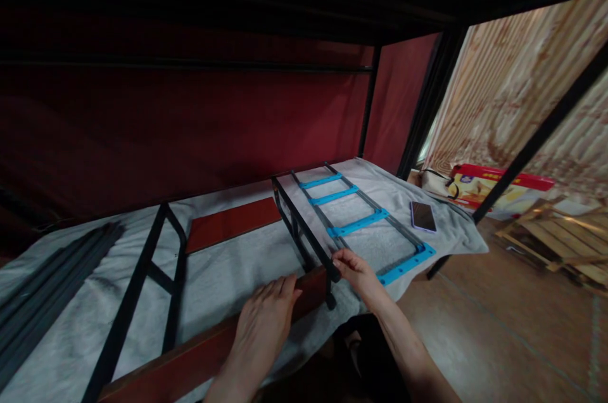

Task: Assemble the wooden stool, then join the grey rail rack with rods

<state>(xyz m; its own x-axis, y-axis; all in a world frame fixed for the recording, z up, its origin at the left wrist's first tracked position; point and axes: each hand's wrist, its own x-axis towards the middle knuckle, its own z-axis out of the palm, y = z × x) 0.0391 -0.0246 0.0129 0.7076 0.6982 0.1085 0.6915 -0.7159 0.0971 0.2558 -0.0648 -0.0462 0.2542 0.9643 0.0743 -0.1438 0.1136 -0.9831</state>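
My left hand (266, 322) lies over the near reddish-brown board (199, 360), its fingers curled over the board's top edge close to the right end. With thumb and fingers, my right hand (357, 275) pinches the near end of a black metal frame (308, 232). That frame stands across the right end of the near board. A second black frame (130, 289) stands at the boards' left end. Between the frames at the back is another reddish-brown board (232, 223). The joint under my right hand is partly hidden.
Grey cloth (228, 276) covers the bed beneath. Dark tubes with blue crosspieces (360, 222) lie to the right, near a phone (422, 217). Several dark tubes (57, 289) lie left. A black bed post (541, 137) and wooden folding furniture (555, 235) stand at the right.
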